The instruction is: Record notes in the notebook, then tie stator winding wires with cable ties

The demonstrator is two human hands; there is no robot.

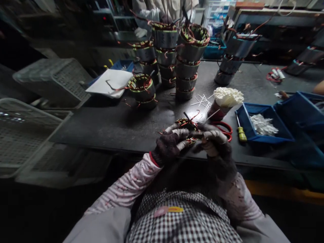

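A small wire-wound stator [182, 123] stands at the table's near edge, with green edging, copper windings and dark leads sticking up. My left hand [169, 143], in a dark glove with wrapped fingertips, grips its left side. On its right side, my right hand [217, 143] has its fingers bent and drawn together, smeared by motion; whatever lies between them is hidden. Red-handled scissors [229, 130] lie just beyond my right hand. Behind them stands a cup [217, 113] packed with white thin strips [227, 97], and several loose ones [201, 101] lie beside it.
Stacked stators [188, 71] stand at the back, with a shorter stack [142, 92] to the left. At right are a yellow-handled screwdriver [241, 133] and a blue bin [263, 138] of white pieces. Plastic crates [50, 81] flank the table's left. A co-worker [162, 11] stands opposite.
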